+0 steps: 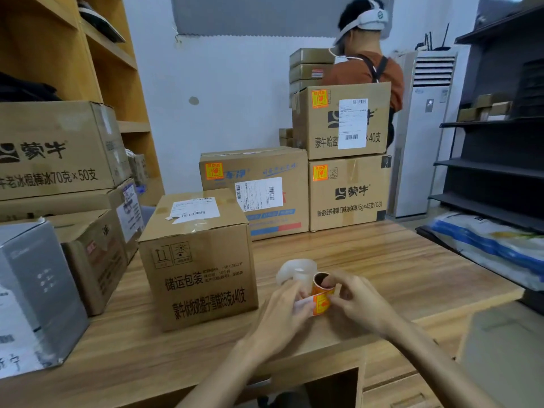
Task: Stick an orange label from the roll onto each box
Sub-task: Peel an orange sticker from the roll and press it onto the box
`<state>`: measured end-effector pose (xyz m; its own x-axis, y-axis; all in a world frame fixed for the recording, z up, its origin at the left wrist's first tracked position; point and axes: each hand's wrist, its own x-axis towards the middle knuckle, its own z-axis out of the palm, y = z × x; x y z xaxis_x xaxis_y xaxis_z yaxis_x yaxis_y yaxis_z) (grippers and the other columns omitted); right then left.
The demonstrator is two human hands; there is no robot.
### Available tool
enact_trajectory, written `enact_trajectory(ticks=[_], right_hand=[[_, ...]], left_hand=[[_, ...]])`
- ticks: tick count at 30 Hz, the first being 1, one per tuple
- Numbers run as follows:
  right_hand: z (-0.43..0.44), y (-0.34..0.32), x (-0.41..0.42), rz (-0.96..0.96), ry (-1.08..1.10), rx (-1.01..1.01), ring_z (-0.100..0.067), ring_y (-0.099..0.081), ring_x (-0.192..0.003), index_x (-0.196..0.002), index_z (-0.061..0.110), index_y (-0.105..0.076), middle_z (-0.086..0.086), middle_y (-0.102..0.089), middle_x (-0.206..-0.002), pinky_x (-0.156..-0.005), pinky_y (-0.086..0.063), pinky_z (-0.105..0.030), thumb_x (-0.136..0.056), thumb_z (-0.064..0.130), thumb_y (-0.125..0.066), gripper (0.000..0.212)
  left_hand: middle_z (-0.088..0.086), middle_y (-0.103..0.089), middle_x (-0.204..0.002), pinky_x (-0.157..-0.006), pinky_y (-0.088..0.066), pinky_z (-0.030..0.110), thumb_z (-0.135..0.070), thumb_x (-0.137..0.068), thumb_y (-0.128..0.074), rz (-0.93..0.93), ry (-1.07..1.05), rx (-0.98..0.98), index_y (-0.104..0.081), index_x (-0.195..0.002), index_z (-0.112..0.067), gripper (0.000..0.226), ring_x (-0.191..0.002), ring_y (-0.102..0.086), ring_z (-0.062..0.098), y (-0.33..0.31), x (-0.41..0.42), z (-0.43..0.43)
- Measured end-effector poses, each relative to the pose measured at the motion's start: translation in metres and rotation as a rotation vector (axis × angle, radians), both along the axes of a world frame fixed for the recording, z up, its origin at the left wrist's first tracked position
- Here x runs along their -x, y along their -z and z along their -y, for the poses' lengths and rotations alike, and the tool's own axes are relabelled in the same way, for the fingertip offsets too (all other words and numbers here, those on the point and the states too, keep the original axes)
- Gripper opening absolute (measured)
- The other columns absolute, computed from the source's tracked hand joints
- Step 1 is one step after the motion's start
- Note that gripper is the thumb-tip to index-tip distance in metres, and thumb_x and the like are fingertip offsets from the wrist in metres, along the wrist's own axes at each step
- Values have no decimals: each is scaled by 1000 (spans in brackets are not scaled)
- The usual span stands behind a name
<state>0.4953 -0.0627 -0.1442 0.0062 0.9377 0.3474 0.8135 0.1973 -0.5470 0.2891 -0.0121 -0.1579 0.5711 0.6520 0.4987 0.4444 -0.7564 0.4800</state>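
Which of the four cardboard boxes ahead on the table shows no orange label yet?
The nearest box, in front. Its visible faces carry only a white shipping label; the three boxes behind each show an orange label.

I'm working at a wooden table (382, 260), with a drawer front (394, 390) in it down at my 5 o'clock. Tall wooden shelving (112, 54) stands at my 10 o'clock; something dark, perhaps folded cloth (26, 89), lies on one shelf. At 1 o'clock another person (365, 69) in a rust-coloured shirt stands with their back to me, a white headset (368, 22) strapped on. Just beside them, toward 2 o'clock, stands a white floor air conditioner (424, 136). A dark metal rack (494, 166) fills my 3 o'clock, with blue-and-white sacks (494, 245) lying below it. The wall at 12 o'clock has a grey smudge (193, 100).
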Motion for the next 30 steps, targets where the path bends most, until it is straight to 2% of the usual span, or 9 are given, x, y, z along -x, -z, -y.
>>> enact_trajectory(ticks=[4,8,12,15,17,19,22,26,30], right_hand=[[1,6,7,90,60,-63,-11,-58,-91,-101,27,-62,13,-61,-103,-81,-46,-33,-92,30,-65,10],[0,20,19,83,183,-132,-20,-62,-94,-101,23,-61,6,-61,-109,-78,-48,-39,-94,35,-61,13],[1,26,28,43,238,-203,-23,-64,-91,-102,22,-61,5,-59,-108,-72,-49,-39,-92,31,-63,14],[8,27,37,70,296,-255,-20,-64,-86,-112,26,-56,9,-48,-115,-63,-52,-38,-91,35,-65,24],[14,29,42,110,326,-323,-17,-62,-76,-107,28,-51,8,-45,-111,-50,-50,-35,-87,36,-69,28],[19,32,48,153,288,-363,-15,-59,-70,-96,29,-45,9,-48,-106,-44,-44,-31,-87,41,-66,26],[19,37,56,126,180,-306,-15,-55,-75,-88,33,-39,11,-51,-93,-50,-40,-30,-91,50,-52,21],[14,35,58,19,162,-247,-13,-55,-78,-87,27,-48,14,-50,-86,-59,-41,-31,-94,41,-59,19],[15,36,57,10,145,-218,-10,-55,-78,-88,28,-49,16,-53,-85,-61,-43,-31,-95,47,-53,20]], left_hand=[[-12,-53,-92,-69,-40,21,-30,-102,-51,14,-27,-22,-56,-93,-29,11,-84,-52,6,9,6,-7],[-12,-52,-92,-70,-39,19,-31,-103,-50,66,-36,-3,-55,-92,-31,13,-87,-53,6,16,6,-10],[-14,-53,-97,-76,-43,22,-35,-105,-46,64,-6,31,-57,-96,-31,15,-92,-55,7,16,6,-9],[-15,-48,-96,-76,-42,25,-35,-105,-45,71,9,50,-57,-94,-30,17,-91,-53,7,17,8,-9],[-12,-47,-95,-76,-42,26,-36,-105,-46,88,14,68,-58,-93,-28,19,-89,-53,8,17,9,-8],[-10,-48,-96,-76,-44,27,-37,-104,-47,105,24,83,-59,-91,-27,20,-90,-54,9,15,9,-8],[-9,-49,-96,-76,-44,25,-35,-104,-50,120,50,109,-62,-90,-26,20,-90,-54,10,13,10,-6],[-11,-51,-94,-73,-41,22,-28,-103,-52,160,72,143,-63,-89,-26,18,-87,-54,10,12,9,-4],[-11,-50,-94,-75,-41,25,-26,-102,-48,150,93,165,-62,-89,-24,20,-88,-54,12,11,9,-3]])
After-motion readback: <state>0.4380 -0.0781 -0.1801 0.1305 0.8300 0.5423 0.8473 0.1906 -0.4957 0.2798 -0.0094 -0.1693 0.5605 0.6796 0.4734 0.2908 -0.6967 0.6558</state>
